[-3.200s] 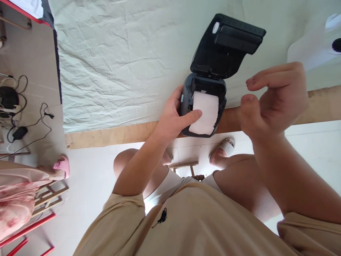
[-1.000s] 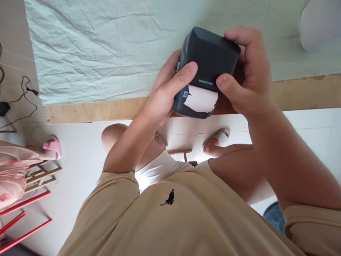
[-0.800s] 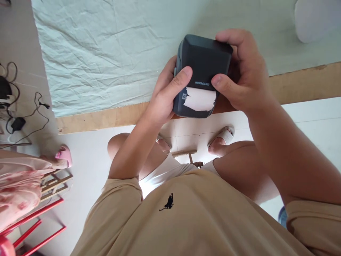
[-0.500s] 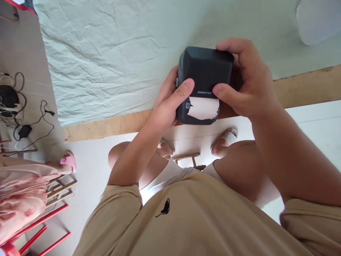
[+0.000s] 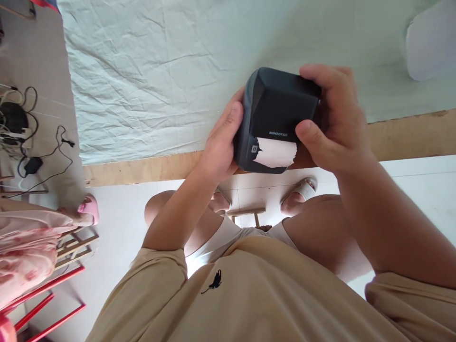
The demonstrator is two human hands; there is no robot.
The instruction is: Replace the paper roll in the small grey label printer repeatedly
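"What's different?"
"The lid (image 5: 287, 102) of your printer (image 5: 245, 137), open earlier, is closed; the thumb of your left hand (image 5: 221, 140) has slid from its top to its side."
"And the fingers?"
"Left ones wrap that side; the thumb and forefinger of your right hand (image 5: 337, 118) pinch the other."
"Surfaces, room?"
"Smooth plastic, ragged paper (image 5: 276, 153), at the wooden table edge (image 5: 149, 169); wrinkled cloth (image 5: 149, 85) spreads leftward."

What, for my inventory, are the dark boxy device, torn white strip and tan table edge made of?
Dark boxy device: probably matte plastic; smooth, low shine. Torn white strip: likely matte paper; ragged ends. Tan table edge: apparently bare wood; uneven tone.
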